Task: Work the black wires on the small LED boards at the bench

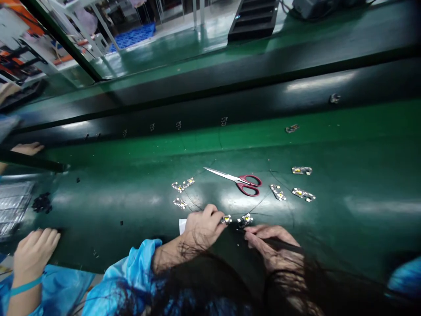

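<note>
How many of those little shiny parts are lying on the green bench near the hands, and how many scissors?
Small shiny parts with yellow centres: 8, from one left of the scissors to one on the right; two of them lie at the fingers.
Scissors, red handles: 1
Total: 9
A few more parts farther back are too blurred to count.

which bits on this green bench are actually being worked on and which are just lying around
In hand:
- left hand pinching a small board
- right hand at a second small board

Lying about:
- red-handled scissors
- loose boards on the left
- loose boards on the right
- co-worker's hand at the bench edge
</note>
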Tool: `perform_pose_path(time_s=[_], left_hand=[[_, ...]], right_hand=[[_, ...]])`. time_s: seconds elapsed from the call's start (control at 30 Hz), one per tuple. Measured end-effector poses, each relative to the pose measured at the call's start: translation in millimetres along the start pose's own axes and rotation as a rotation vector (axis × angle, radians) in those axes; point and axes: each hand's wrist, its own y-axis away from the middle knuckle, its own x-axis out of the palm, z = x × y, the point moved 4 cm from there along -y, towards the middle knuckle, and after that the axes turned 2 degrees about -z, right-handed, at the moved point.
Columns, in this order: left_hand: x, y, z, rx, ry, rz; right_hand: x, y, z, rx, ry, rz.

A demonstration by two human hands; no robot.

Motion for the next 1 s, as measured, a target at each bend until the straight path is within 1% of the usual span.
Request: perform_pose_path(time_s=[0.07, 0.17, 0.3, 0.37, 0.43, 0.5, 0.67, 0.73, 0.83, 0.9, 0.93, 1.0], left_hand=[[6.0, 10, -8, 0.039, -0.027, -0.039], [9.6, 19, -6, 0.115, -0.062, -0.093], [12.3, 33, 1, 0.345, -0.111, -0.124], [12.4, 39, 2, 0.426, -0.125, -0.138], [10.5, 40, 2, 0.448, -0.136, -0.165], [7.4, 38, 0, 0.438, -0.15, -0.197], [0.0, 34, -3, 0.428, -0.164, -0.257], [-0.2, 33, -4, 0.423, -0.138, -0.219], [4.5, 32, -4, 0.405, -0.083, -0.064], [7.4, 31, -4, 0.383, -0.043, 0.011], [8.1, 30, -4, 0.368, -0.025, 0.028], [8.0, 30, -4, 0.351, -0.005, 0.025]], right_hand=[[6, -3, -7, 0.014, 0.042, 0.011], [9, -7, -13, 0.02, 0.087, -0.003], [7, -9, -18, 0.028, 0.128, -0.043], [7, -8, -19, 0.034, 0.155, -0.045], [9, -6, -17, 0.035, 0.187, -0.041], [12, -5, -15, 0.03, 0.223, -0.034], [16, -4, -10, -0.027, 0.29, -0.001], [16, -4, -9, -0.036, 0.308, 0.011], [15, -2, -10, -0.027, 0.33, 0.024], [14, -1, -10, -0.023, 0.345, 0.029], [14, -1, -10, -0.024, 0.351, 0.031], [14, 0, -9, -0.029, 0.356, 0.031]])
